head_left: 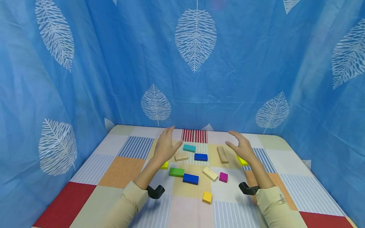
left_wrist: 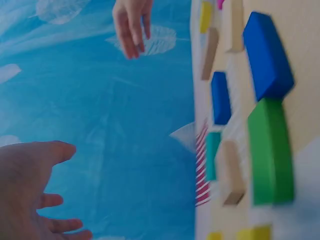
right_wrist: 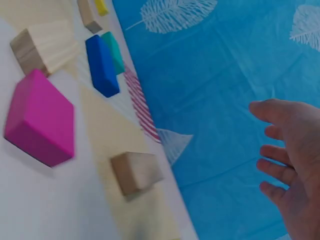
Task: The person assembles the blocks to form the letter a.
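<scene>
Closed in at the back and on both sides by blue curtains [head_left: 242, 63], printed with large white skeleton leaves [head_left: 195, 38] and falling in soft creases; lit paler toward the left and right. Furnished with a counter [head_left: 274, 138] under a patchwork cloth [head_left: 121, 172] of red, orange, cream and striped squares; rounded at the far right corner.

Small dark lettering [head_left: 282, 198] marks the right sleeve [head_left: 271, 202], lower right of the head view, too small to read.
</scene>
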Tool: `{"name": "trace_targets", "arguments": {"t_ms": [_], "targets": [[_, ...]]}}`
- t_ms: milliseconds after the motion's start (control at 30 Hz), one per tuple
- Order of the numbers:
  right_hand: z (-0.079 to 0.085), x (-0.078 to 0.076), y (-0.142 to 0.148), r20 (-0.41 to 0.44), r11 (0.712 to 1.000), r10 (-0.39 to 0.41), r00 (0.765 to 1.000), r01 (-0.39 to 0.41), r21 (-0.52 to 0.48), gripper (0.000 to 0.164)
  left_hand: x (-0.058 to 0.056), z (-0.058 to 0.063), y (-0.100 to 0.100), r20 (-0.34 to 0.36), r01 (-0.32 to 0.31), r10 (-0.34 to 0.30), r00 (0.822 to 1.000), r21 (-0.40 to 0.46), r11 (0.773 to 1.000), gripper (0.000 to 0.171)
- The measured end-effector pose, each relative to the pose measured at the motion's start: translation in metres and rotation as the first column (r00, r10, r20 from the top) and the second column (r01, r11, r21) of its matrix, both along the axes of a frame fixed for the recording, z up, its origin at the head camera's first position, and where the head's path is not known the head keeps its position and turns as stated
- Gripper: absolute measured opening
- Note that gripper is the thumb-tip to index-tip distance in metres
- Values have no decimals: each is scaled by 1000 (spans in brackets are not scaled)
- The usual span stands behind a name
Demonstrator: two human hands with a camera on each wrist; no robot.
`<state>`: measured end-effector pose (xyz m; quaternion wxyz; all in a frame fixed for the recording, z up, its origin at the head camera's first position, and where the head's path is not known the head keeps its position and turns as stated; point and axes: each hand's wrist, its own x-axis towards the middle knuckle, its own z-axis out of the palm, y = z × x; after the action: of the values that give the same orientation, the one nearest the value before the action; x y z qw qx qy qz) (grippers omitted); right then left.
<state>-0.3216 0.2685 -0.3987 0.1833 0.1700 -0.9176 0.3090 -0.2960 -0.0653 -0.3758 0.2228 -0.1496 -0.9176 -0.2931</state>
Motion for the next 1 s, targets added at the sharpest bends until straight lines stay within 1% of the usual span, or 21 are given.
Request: {"name": "trace_targets", "arguments": {"t_ms": [67, 133, 200, 267, 367, 500, 600, 700, 833, 900, 1000], "targets": [[-8, -3, -1, -19, 999, 10, 1000, -10, -41, 54, -3, -9, 11, -9, 25, -25, 1000, 34, 999, 66], [-16, -6, -2, -37, 997, 13, 999, -15, -77, 55, -6, -18, 21, -1, 52, -52, 999, 63, 997, 64], [-24, -10, -3, -46, 993, 24, 999, -29, -110, 56, -9, -27, 32, 15, 79, -81, 997, 85, 993, 62], [-32, -13, -5, -37, 989, 40, 999, -45, -138, 57, -13, -36, 41, 39, 111, -116, 992, 109, 988, 61], [-42, -17, -8, 24, 981, 84, 996, -78, -179, 61, -19, -51, 53, 74, 157, -169, 983, 145, 977, 58], [-53, -18, -10, 120, 963, 152, 981, -120, -240, 70, -27, -70, 63, 110, 219, -240, 964, 175, 960, 57], [-61, -17, -9, 166, 966, 173, 971, -134, -222, 79, -30, -81, 66, 148, 254, -280, 949, 173, 952, 57], [-67, -17, -8, 202, 976, 175, 964, -143, -165, 86, -31, -88, 68, 180, 273, -298, 938, 151, 950, 56], [-74, -17, -7, 233, 986, 164, 958, -150, -79, 92, -31, -93, 69, 210, 283, -301, 930, 113, 952, 50], [-76, -17, -5, 249, 987, 163, 955, -155, -49, 93, -31, -94, 70, 221, 289, -304, 927, 100, 952, 48], [-78, -17, -3, 264, 985, 170, 949, -173, -15, 91, -31, -95, 71, 230, 287, -298, 926, 81, 954, 45]]}}
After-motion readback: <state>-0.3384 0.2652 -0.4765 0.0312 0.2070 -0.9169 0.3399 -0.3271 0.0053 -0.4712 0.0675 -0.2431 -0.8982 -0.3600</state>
